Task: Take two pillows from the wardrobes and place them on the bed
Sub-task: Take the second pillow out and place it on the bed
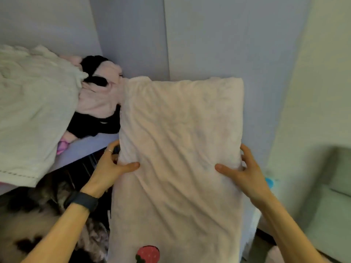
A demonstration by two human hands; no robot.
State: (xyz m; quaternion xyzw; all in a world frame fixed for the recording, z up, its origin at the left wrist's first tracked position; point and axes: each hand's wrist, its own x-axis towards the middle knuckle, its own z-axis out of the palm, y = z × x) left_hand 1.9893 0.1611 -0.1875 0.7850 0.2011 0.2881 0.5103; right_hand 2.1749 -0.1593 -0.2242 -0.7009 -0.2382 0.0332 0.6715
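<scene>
Holding the pillow (180, 158) lengthwise in front of the body, the person grips it at both long edges. The pillow is pale pink, rectangular and plump, its cover creased, with a red strawberry print (147, 253) near the lower edge. The left hand (112, 166) clasps the left edge, thumb on top and fingers curled behind; a dark wristband (83, 202) sits on that wrist. The right hand (245, 173) clasps the right edge in the same manner. The far end of the pillow lies near the padded wall panel (199, 38), beside a pile of pink and black clothing (98, 95) and a white blanket (32, 103).
</scene>
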